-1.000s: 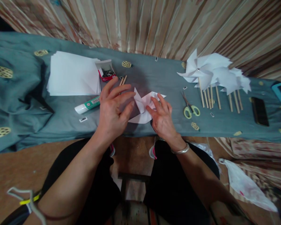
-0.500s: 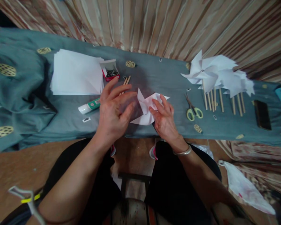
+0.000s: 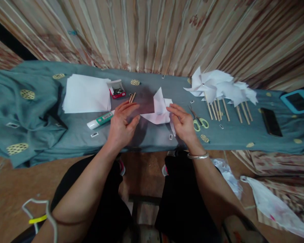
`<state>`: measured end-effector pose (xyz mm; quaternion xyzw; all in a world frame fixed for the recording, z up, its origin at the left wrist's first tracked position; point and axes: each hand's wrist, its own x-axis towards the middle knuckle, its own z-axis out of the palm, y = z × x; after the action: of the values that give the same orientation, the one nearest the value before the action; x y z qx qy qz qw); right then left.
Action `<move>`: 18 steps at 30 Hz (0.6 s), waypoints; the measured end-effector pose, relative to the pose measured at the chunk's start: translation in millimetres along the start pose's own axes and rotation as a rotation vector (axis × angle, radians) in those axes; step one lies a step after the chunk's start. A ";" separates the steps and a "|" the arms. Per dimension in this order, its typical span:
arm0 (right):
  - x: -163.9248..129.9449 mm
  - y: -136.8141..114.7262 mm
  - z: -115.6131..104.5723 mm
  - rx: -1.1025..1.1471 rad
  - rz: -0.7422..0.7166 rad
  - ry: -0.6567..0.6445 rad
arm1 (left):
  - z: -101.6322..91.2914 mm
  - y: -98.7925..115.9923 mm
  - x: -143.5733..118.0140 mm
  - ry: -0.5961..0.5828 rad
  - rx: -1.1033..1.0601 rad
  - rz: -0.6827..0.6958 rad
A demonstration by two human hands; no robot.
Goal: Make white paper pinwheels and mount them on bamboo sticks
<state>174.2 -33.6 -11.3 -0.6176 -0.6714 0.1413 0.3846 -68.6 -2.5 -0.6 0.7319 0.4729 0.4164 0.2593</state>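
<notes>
We pinch the folded paper in our right hand; our left hand hovers open between the glue stick (label unreadable) and scissors.

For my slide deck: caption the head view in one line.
Right hand pinches a folded paper pinwheel on the teal cloth; left hand open beside it.

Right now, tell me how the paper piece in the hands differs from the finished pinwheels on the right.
The folded paper piece has no stick; each of the finished pinwheels is on a wooden stick. The folded paper piece is single and only partly shaped, held by the right hand with the left hand open beside it; the finished pinwheels lie untouched in an overlapping pile. Both are white paper on the teal cloth.
</notes>
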 end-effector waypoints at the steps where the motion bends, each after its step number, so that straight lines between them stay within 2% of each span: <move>1: 1.4 0.4 0.0 0.019 0.004 0.015 | 0.3 0.1 0.5 0.001 0.001 -0.002; 9: 6.9 -0.8 -6.6 0.117 0.041 0.133 | 3.7 -0.2 3.5 -0.003 -0.014 0.004; 13: 7.8 -2.2 -6.3 0.176 0.062 0.139 | 2.0 -1.6 6.1 0.023 -0.016 -0.016; 18: 7.8 -5.1 -5.8 0.179 0.136 0.167 | -10.6 -9.6 12.1 0.160 -0.036 -0.090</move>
<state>175.0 -29.0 -1.4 -0.6345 -0.5782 0.1744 0.4823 -79.7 12.4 2.0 0.6695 0.5172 0.4698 0.2522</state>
